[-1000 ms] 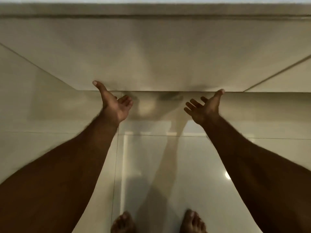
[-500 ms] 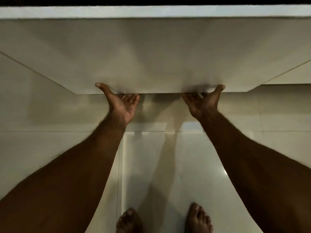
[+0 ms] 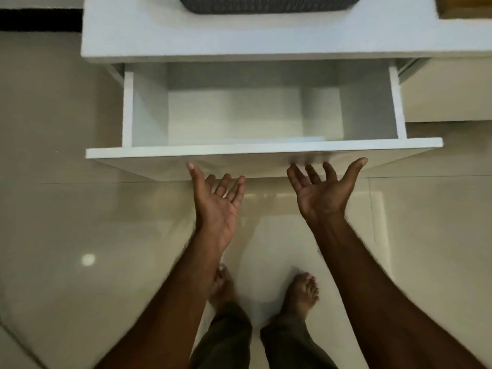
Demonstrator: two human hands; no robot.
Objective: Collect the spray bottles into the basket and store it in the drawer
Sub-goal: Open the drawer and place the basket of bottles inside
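Observation:
A white drawer (image 3: 263, 150) stands pulled out from the white cabinet, and its inside looks bare. The dark woven basket (image 3: 266, 5) sits on the cabinet top, cut off by the upper edge of the view. No spray bottle shows. My left hand (image 3: 217, 206) is palm up just below the drawer front, fingers apart, holding nothing. My right hand (image 3: 323, 191) is also palm up with spread fingers, just under the drawer's front edge.
The white cabinet top (image 3: 159, 35) runs across the upper view. A wooden object (image 3: 464, 6) sits at its top right corner. Glossy beige floor tiles (image 3: 106, 235) lie below, with my bare feet (image 3: 302, 291) close to the drawer.
The drawer has come out from shut to wide open. Both hands left its lower edge and now hover palm up in front. The view tilted up to show the cabinet top.

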